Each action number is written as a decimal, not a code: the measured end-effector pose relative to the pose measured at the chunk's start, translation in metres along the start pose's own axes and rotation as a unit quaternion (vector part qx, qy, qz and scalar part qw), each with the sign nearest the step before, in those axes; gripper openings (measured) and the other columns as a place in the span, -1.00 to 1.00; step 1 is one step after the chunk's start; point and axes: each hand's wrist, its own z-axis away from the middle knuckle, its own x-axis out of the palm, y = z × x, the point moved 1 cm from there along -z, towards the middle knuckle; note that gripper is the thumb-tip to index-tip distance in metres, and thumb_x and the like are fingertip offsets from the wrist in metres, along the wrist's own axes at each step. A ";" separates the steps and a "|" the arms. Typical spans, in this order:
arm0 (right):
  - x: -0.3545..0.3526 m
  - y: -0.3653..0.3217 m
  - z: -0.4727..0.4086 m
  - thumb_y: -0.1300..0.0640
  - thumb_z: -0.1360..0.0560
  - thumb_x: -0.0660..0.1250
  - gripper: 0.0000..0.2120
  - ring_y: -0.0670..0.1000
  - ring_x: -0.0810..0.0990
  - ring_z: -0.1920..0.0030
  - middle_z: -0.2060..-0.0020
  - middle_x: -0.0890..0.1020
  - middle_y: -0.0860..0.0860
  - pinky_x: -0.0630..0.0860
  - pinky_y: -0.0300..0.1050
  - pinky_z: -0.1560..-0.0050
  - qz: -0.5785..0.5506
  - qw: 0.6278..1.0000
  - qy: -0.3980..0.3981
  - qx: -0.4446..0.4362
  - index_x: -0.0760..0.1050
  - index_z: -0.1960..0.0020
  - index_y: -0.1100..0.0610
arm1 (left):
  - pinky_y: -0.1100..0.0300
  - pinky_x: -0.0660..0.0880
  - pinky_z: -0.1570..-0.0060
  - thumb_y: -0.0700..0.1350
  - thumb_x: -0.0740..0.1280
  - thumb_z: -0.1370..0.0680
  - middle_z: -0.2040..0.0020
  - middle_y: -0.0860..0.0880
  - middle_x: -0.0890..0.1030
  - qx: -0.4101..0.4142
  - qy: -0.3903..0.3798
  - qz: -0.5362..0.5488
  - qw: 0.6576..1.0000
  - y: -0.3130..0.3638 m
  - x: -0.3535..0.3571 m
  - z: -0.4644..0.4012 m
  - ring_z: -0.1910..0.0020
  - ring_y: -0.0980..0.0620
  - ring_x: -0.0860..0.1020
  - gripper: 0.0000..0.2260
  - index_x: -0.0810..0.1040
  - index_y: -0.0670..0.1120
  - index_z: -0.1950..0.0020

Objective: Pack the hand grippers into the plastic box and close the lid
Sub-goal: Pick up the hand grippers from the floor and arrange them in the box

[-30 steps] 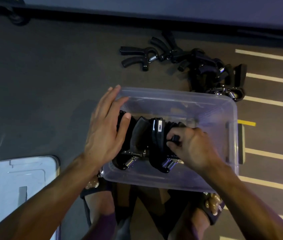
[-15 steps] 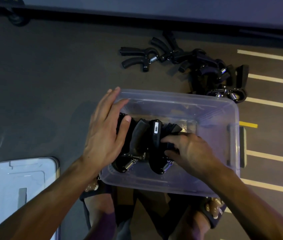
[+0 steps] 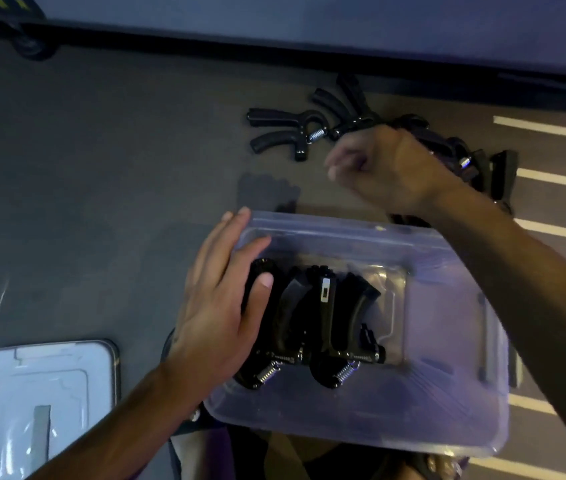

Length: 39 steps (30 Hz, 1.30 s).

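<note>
Down on the dark floor [image 3: 94, 168], seen from the head camera, sits the clear plastic box [image 3: 447, 341], its top uncovered. Two black hand grippers [image 3: 312, 323] lie inside it toward the left end, side by side with their handles pointing to the far wall and their metal springs toward the near wall. The left hand [image 3: 219, 306] rests with straight, relaxed fingers over the box's left rim, the fingertips reaching the far left corner and the thumb lying on the leftmost gripper in the box; its grip is open and clasps nothing. The right hand [image 3: 388, 168] is out beyond the far wall of the box, above the floor, its fingers curled loosely; it is blurred, and no object shows in it, so whether its grip is closed cannot be told. Just past that hand lies a loose pile of grippers [image 3: 475, 164] on the floor at far right, and one single gripper [image 3: 285, 131] lies apart to the left of the pile, handles pointing left. The white lid [image 3: 42, 407] lies flat on the floor at near left, well apart from the box. White painted lines [image 3: 551, 180] cross the floor at right.
</note>
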 end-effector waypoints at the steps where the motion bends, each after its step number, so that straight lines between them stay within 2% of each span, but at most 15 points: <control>1: 0.010 0.005 -0.020 0.12 -0.49 0.38 -0.89 -0.11 0.57 0.23 0.29 0.59 -0.11 0.40 -0.42 0.17 0.006 1.000 -0.014 0.001 0.66 0.02 0.05 | -0.02 0.17 -0.59 -0.07 0.20 -0.70 -0.63 -0.08 0.26 0.001 -0.001 -0.002 1.000 0.000 0.000 0.000 -0.66 -0.03 0.13 -0.64 0.47 -0.14 -0.47; 4: 0.035 0.015 -0.072 0.06 -0.47 0.41 -0.76 0.02 0.65 -0.02 0.08 0.66 -0.03 0.52 -0.20 -0.08 0.065 0.996 -0.052 -0.015 0.64 -0.13 0.02 | 0.04 0.16 -0.59 -0.05 0.18 -0.69 -0.63 -0.08 0.27 0.000 -0.006 -0.004 1.000 0.000 -0.001 -0.003 -0.65 -0.03 0.15 -0.63 0.50 -0.13 -0.45; 7: 0.051 0.016 -0.109 0.07 -0.47 0.41 -0.59 0.16 0.58 -0.25 -0.21 0.62 0.12 0.50 0.00 -0.28 0.146 0.986 -0.063 -0.054 0.55 -0.31 0.08 | 0.06 0.17 -0.58 -0.05 0.21 -0.67 -0.62 -0.09 0.28 0.002 -0.002 0.002 1.000 0.000 -0.002 -0.004 -0.65 -0.06 0.17 -0.63 0.53 -0.14 -0.43; 10: 0.062 0.015 -0.130 0.06 -0.49 0.40 -0.42 0.20 0.46 -0.39 -0.40 0.48 0.14 0.44 0.10 -0.36 0.186 0.976 -0.089 -0.066 0.39 -0.48 0.10 | 0.01 0.21 -0.56 -0.07 0.23 -0.66 -0.62 -0.10 0.29 0.007 0.002 -0.001 1.000 0.000 -0.003 -0.003 -0.64 -0.09 0.20 -0.64 0.54 -0.15 -0.42; 13: 0.070 0.014 -0.143 0.06 -0.50 0.41 -0.35 0.22 0.42 -0.42 -0.50 0.34 0.10 0.45 0.14 -0.35 0.225 0.969 -0.089 -0.057 0.29 -0.54 0.08 | -0.08 0.29 -0.52 -0.08 0.23 -0.67 -0.60 -0.15 0.31 0.023 -0.004 -0.014 1.000 0.001 -0.003 -0.003 -0.62 -0.15 0.24 -0.65 0.54 -0.17 -0.41; 18: 0.072 0.010 -0.149 0.02 -0.51 0.43 -0.37 0.28 0.44 -0.39 -0.52 0.29 0.09 0.46 0.19 -0.29 0.306 0.946 -0.104 0.004 0.27 -0.50 0.04 | -0.11 0.31 -0.51 -0.07 0.23 -0.67 -0.60 -0.14 0.31 0.018 -0.010 -0.018 1.000 -0.001 -0.003 -0.004 -0.63 -0.13 0.23 -0.66 0.56 -0.14 -0.40; 22: 0.069 0.005 -0.144 0.10 -0.54 0.37 -0.60 0.27 0.53 -0.25 -0.27 0.52 0.16 0.45 0.10 -0.19 0.393 0.916 -0.080 -0.002 0.41 -0.35 0.07 | -0.16 0.32 -0.49 -0.09 0.24 -0.67 -0.60 -0.15 0.31 0.018 -0.012 -0.010 1.000 -0.001 -0.003 -0.003 -0.63 -0.14 0.22 -0.65 0.55 -0.15 -0.42; 25: 0.066 0.011 -0.128 0.07 -0.54 0.36 -0.64 0.27 0.53 -0.20 -0.20 0.53 0.18 0.40 0.09 -0.20 0.404 0.911 -0.072 -0.044 0.42 -0.30 0.09 | -0.07 0.27 -0.53 -0.11 0.26 -0.66 -0.60 -0.15 0.30 0.021 -0.010 -0.004 1.000 0.000 -0.003 -0.002 -0.63 -0.13 0.21 -0.65 0.54 -0.17 -0.42; 28: 0.054 0.015 -0.109 -0.05 -0.52 0.35 -0.67 0.24 0.57 -0.13 -0.13 0.59 0.13 0.44 0.05 -0.08 0.330 0.941 -0.027 -0.075 0.46 -0.22 0.05 | 0.07 0.16 -0.57 -0.06 0.21 -0.67 -0.63 -0.05 0.26 -0.005 -0.011 0.009 1.000 0.000 -0.004 -0.003 -0.65 -0.03 0.15 -0.64 0.52 -0.12 -0.44; 32: 0.019 0.002 -0.070 -0.06 -0.38 0.39 -0.75 0.04 0.64 0.04 0.10 0.65 -0.09 0.58 0.05 -0.03 0.088 0.991 0.084 -0.052 0.54 -0.02 -0.01 | -0.10 0.24 -0.56 -0.06 0.19 -0.70 -0.63 -0.06 0.27 0.003 -0.013 0.010 1.000 -0.002 -0.001 -0.001 -0.66 -0.03 0.13 -0.64 0.48 -0.13 -0.47; 34: 0.002 -0.007 -0.039 -0.06 -0.36 0.41 -0.78 -0.06 0.61 0.18 0.20 0.61 -0.13 0.59 0.00 0.04 -0.045 0.988 0.136 -0.053 0.55 0.03 -0.01 | -0.12 0.24 -0.56 -0.07 0.20 -0.70 -0.63 -0.03 0.26 -0.005 -0.006 0.018 1.000 -0.002 -0.001 0.001 -0.66 -0.01 0.13 -0.65 0.48 -0.11 -0.47; 36: -0.013 -0.017 0.003 0.00 -0.39 0.44 -0.78 -0.05 0.57 0.28 0.22 0.62 -0.04 0.58 -0.03 0.16 -0.158 0.973 0.163 -0.050 0.56 0.03 0.07 | -0.11 0.23 -0.57 -0.09 0.21 -0.70 -0.62 -0.04 0.28 0.000 0.005 0.028 1.000 -0.001 -0.002 0.001 -0.65 -0.01 0.15 -0.66 0.48 -0.13 -0.46; 38: -0.025 -0.022 0.050 0.08 -0.44 0.47 -0.80 0.06 0.62 0.26 0.19 0.66 0.05 0.60 -0.02 0.18 -0.198 0.964 0.169 -0.046 0.57 -0.01 0.14 | -0.09 0.21 -0.57 -0.09 0.21 -0.70 -0.62 -0.06 0.29 0.012 0.011 0.029 0.999 0.000 -0.002 0.002 -0.65 -0.02 0.16 -0.66 0.48 -0.14 -0.46; 39: -0.029 -0.022 0.073 0.12 -0.46 0.48 -0.84 0.05 0.64 0.25 0.20 0.67 0.04 0.60 -0.05 0.16 -0.212 0.962 0.165 -0.049 0.58 0.00 0.11 | -0.07 0.20 -0.58 -0.09 0.20 -0.70 -0.62 -0.07 0.29 0.016 0.014 0.026 0.999 -0.001 -0.002 0.002 -0.65 -0.02 0.17 -0.66 0.48 -0.15 -0.46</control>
